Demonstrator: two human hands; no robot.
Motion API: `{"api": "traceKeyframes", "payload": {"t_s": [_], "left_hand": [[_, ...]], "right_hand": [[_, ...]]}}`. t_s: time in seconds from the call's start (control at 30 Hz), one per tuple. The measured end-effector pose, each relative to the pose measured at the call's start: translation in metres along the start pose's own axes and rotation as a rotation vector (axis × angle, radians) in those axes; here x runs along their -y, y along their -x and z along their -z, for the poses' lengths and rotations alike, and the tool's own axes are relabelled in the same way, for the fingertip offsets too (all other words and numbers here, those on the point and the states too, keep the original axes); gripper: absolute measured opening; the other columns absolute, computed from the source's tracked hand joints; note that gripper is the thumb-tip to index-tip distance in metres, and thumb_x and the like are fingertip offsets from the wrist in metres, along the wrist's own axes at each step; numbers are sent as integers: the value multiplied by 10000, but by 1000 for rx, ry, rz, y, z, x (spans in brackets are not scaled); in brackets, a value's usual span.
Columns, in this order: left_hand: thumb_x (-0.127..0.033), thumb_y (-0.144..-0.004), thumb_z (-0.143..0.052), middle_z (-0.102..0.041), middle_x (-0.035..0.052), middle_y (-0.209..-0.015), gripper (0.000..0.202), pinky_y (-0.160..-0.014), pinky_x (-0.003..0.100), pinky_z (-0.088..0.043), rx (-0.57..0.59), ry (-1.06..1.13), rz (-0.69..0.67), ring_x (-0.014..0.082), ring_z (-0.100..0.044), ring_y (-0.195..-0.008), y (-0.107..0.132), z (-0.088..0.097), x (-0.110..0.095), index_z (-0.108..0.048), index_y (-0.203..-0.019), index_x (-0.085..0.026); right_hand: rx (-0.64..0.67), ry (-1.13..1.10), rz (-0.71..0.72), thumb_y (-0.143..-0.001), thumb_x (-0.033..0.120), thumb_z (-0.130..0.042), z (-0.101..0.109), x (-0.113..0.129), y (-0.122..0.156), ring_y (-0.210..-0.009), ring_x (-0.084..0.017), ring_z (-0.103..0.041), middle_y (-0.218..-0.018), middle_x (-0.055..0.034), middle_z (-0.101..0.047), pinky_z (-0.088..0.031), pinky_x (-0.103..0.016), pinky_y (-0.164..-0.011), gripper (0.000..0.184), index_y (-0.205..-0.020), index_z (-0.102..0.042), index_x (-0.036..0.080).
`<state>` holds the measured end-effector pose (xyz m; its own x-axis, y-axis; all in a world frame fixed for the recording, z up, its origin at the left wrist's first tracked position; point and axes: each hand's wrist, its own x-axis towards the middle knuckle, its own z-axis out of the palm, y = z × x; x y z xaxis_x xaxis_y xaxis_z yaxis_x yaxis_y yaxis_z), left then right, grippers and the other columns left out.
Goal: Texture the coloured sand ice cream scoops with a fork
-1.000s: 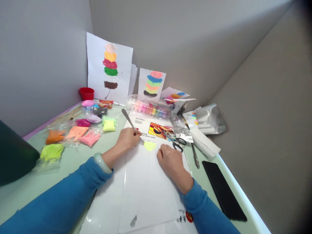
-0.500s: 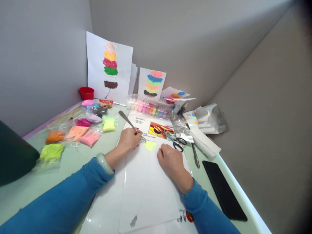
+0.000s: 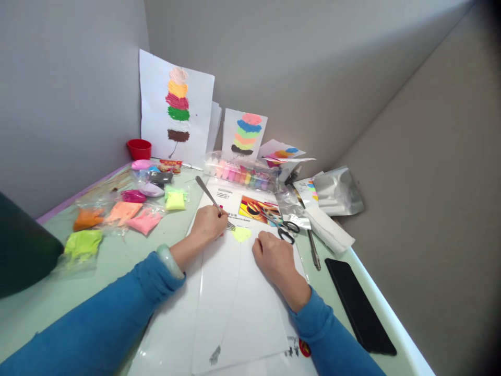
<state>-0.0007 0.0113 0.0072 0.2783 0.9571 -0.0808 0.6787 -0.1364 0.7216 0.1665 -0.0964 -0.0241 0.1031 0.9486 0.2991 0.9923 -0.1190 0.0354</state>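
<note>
My left hand [image 3: 208,223] is closed round a metal fork [image 3: 207,190], its handle pointing up and away to the left. The tines are at the left edge of a flat pale-yellow patch [image 3: 241,234], which looks like soft clay, on a white sheet of paper [image 3: 250,308]. A thin pencil line runs from the patch down to a grey scribble near the sheet's lower edge. To the right of the patch, my right hand [image 3: 275,261] rests on the paper as a fist, and nothing shows in it.
Scissors [image 3: 286,233] lie just beyond my right hand, with a pen [image 3: 314,253] and a black flat case [image 3: 358,305] further right. Bagged coloured clay [image 3: 144,222] is spread on the left. Painted sheets [image 3: 154,104] stand behind a clear-wrapped colour set [image 3: 242,175].
The fork's handle end has shifted slightly to the right, its tines staying by the yellow patch. My right hand has kept its place.
</note>
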Motion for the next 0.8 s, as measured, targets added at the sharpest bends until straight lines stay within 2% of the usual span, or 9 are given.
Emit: {"api": "traceKeyframes", "payload": {"t_s": [0.43,0.7,0.8], "left_hand": [[-232,-836,-487,-662,16,-517,301,-660,239,-488,4,-31,5,164,-641,-554,4,4,-4,-764,-918,-147],[-216,-834,-500,-749,42,-722,274,-801,246,-479,-17,-45,-36,196,-688,-856,2,4,-2,-761,-772,-164],[-215,-828,-512,-755,40,-750,264,-792,241,-481,-21,-32,-43,200,-688,-885,2,4,-1,-753,-727,-176]], "right_hand": [[16,12,-2,-900,233,-454,2,0,0,-633,-136,-569,-790,-15,-679,-174,-311,-562,179,-809,-602,189],[25,10,-8,-901,232,-455,3,0,0,-632,-131,-567,-800,-17,-683,-174,-308,-561,180,-813,-605,188],[24,10,-6,-903,231,-452,4,0,0,-634,-133,-572,-802,-18,-683,-176,-306,-561,183,-818,-608,186]]}}
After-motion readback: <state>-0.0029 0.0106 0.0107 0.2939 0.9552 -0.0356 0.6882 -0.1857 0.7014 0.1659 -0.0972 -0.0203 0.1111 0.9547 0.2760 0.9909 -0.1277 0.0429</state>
